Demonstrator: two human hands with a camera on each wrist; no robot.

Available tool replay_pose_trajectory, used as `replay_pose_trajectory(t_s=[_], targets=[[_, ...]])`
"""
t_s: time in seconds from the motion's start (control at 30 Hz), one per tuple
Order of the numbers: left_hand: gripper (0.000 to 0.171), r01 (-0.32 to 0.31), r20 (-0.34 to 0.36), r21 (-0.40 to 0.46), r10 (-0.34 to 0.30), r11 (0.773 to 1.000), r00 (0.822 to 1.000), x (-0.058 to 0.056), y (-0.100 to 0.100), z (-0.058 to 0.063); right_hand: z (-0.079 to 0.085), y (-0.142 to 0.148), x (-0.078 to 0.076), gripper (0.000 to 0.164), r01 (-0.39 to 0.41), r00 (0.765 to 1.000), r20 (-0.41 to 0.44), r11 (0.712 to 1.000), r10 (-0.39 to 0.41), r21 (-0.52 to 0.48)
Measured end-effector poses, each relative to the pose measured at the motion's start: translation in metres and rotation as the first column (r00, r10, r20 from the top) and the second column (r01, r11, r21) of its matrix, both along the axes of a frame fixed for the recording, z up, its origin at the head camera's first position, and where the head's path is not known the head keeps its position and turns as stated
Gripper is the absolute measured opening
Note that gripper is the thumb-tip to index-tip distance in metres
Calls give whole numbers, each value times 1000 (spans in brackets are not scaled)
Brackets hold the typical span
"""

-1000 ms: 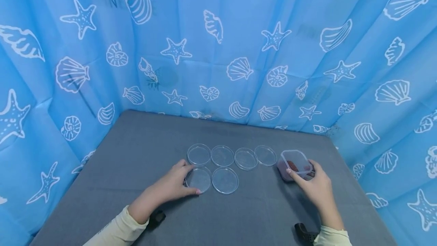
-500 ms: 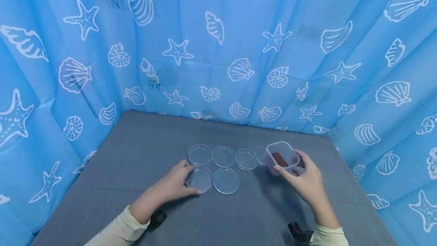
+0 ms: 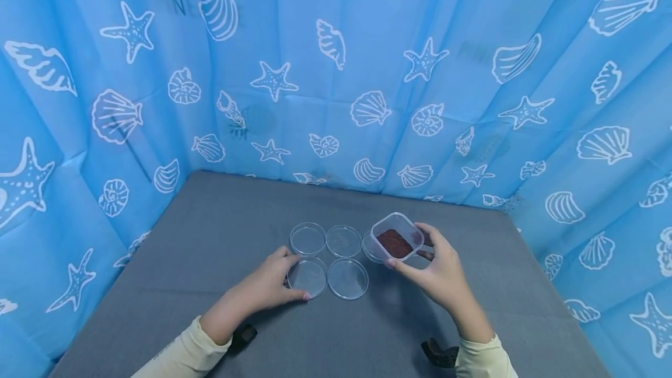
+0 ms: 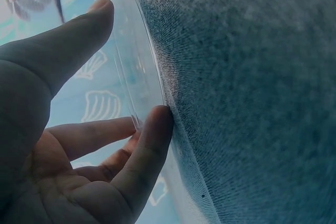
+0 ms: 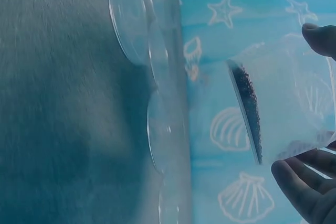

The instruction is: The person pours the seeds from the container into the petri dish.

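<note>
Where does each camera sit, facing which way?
Head: on head, facing forward and down at petri dishes; left hand, right hand, sleeves show.
Left wrist: on that wrist, facing the held petri dish; thumb, fingers and, distantly, right hand show.
Right wrist: on that wrist, facing the plastic tub; right fingers show.
Head and right wrist share that tub.

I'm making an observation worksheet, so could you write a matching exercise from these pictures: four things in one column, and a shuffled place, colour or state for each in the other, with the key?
Things:
1. Left hand
2. Right hand
3. Reddish-brown grains
4. Curtain

Descriptions:
A. Blue with white shell and starfish prints
B. Holding the clear container above the table
C. At the edge of the leftmost dish in the near row
D. Lying inside the container

Pairs: 1-C, 2-B, 3-D, 4-A
</note>
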State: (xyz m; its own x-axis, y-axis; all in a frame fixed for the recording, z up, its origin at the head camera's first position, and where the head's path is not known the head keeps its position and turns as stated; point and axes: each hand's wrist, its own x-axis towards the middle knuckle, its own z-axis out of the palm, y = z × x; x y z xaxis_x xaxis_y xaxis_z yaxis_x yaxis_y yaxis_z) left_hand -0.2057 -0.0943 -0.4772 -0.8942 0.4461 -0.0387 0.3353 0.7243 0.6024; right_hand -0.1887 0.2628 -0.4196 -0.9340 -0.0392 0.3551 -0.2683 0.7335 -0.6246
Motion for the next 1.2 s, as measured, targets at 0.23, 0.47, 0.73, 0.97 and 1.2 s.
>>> replay_pose_trajectory(t_s=[0.23,0.47,0.73,0.97,1.2], targets=[[90,-9,19,-11,9,1000,1000,0,0,1,-5,-19,-4,96,-90,995,-37,996,91,22],[89,-6,36,1,6,1000,999,-2,2,3,-10,-32,-6,96,-158,984,-77,985,164,74],[89,2,30,9,-2,1000,1000,-1,-1,1,-14,-44,-6,95,-219,969,-90,971,228,100],[91,11,44,21,-12,1000,999,0,-2,1,-14,-54,-8,95,-267,958,-72,956,277,118],[90,5,43,24,-6,1000,999,-1,-3,1,-13,-64,-11,96,-282,953,-58,940,297,191]])
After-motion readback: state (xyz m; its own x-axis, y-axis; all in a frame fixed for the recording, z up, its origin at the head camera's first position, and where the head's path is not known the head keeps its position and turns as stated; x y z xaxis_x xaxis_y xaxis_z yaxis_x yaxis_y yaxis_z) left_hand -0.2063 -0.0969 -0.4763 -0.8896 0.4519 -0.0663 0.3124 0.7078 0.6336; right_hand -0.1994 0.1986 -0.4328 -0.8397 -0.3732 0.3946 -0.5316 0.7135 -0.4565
